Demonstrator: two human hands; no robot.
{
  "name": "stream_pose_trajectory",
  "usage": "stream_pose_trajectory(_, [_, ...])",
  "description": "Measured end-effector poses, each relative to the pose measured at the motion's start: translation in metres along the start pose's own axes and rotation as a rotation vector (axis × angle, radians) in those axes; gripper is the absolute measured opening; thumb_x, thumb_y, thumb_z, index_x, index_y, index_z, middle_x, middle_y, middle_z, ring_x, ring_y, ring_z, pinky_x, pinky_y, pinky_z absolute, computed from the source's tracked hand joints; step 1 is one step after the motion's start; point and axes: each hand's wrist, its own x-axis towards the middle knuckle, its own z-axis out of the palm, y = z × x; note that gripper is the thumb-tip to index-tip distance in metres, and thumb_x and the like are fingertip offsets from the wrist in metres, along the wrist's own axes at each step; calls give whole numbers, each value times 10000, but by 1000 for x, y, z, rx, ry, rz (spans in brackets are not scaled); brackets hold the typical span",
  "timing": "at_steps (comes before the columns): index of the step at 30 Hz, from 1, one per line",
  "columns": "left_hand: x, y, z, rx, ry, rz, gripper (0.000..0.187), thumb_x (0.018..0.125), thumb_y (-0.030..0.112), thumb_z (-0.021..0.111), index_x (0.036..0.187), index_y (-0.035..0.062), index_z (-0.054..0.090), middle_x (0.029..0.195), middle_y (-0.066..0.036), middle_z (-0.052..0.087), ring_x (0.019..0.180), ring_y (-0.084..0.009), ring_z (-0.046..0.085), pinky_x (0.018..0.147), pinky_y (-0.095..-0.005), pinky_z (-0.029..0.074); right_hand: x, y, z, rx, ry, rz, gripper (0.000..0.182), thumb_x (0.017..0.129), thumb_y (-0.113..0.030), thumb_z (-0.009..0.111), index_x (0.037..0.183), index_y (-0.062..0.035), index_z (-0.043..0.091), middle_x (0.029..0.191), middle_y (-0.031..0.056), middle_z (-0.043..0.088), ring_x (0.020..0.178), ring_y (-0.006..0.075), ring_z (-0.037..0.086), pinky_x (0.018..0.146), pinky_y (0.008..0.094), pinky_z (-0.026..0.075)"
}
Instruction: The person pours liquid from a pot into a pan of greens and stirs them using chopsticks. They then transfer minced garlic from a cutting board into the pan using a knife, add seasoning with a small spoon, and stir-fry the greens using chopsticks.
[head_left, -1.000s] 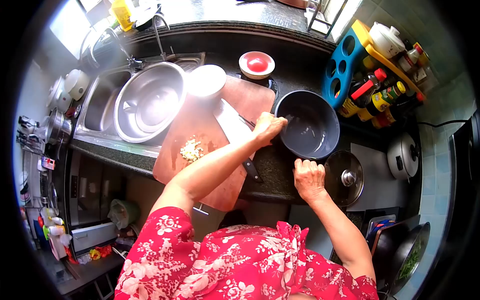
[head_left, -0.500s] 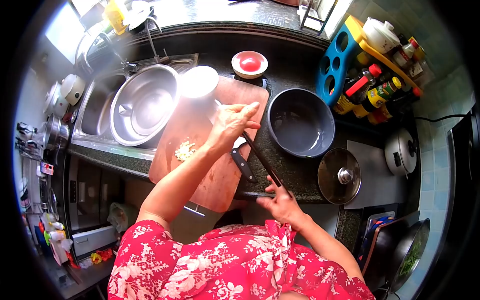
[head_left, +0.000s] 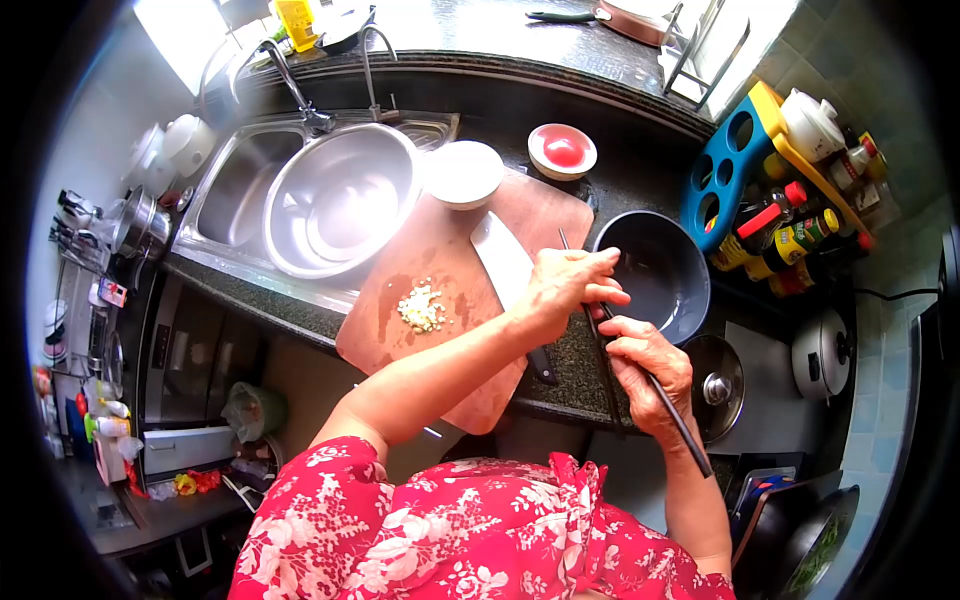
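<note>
My left hand (head_left: 565,290) is above the right edge of the wooden board (head_left: 475,385), its fingers closed round dark chopsticks (head_left: 688,436). Close beside it, my right hand (head_left: 648,375) grips a chopstick whose thick end points down to the right. The other stick slants under my hands. Partly hidden by my left arm, a knife (head_left: 500,255) lies on the board, its black handle over the edge. Chopped pale pieces (head_left: 422,307) are heaped on the board's left part. Just beyond my hands stands a dark pot (head_left: 665,275) with a little liquid.
A large metal basin (head_left: 350,205) rests over the sink (head_left: 243,190). Near it are a white bowl (head_left: 465,172) and a bowl with something red (head_left: 562,150). To the right are a glass lid (head_left: 728,372), a bottle rack (head_left: 712,190) and a white lidded pot (head_left: 822,355).
My right hand has risen to meet my left hand and now grips a chopstick. Both hands are nearer the pot. The chopsticks are now spread apart, and the whole view has shifted.
</note>
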Motion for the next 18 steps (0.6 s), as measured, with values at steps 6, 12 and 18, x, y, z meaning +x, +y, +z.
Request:
stream_pose_trajectory(6, [-3, 1, -1, -108, -21, -113, 314, 812, 237, 572, 886, -60, 504, 811, -184, 588, 747, -257, 627, 552, -287, 458, 1, 1, 12, -340, -137, -203, 376, 647, -32, 609, 997, 35, 489, 850, 181, 549, 730, 316, 554, 627, 365, 451])
stream_pose_trajectory(12, [-14, 3, -4, -163, -20, 11, 268, 792, 177, 606, 913, -53, 542, 836, -141, 596, 792, -217, 619, 664, -273, 491, 28, -7, 32, -626, -59, -319, 273, 662, -116, 672, 869, 30, 568, 800, 150, 576, 658, 259, 568, 531, 341, 433])
stream_pose_trajectory(18, [-13, 50, -105, 36, 402, 81, 408, 802, 226, 587, 1068, -50, 447, 821, -197, 568, 754, -317, 618, 550, -397, 529, 42, -7, -26, -210, 212, 24, 85, 719, 29, 535, 803, 14, 539, 766, 111, 547, 662, 195, 524, 641, 281, 429])
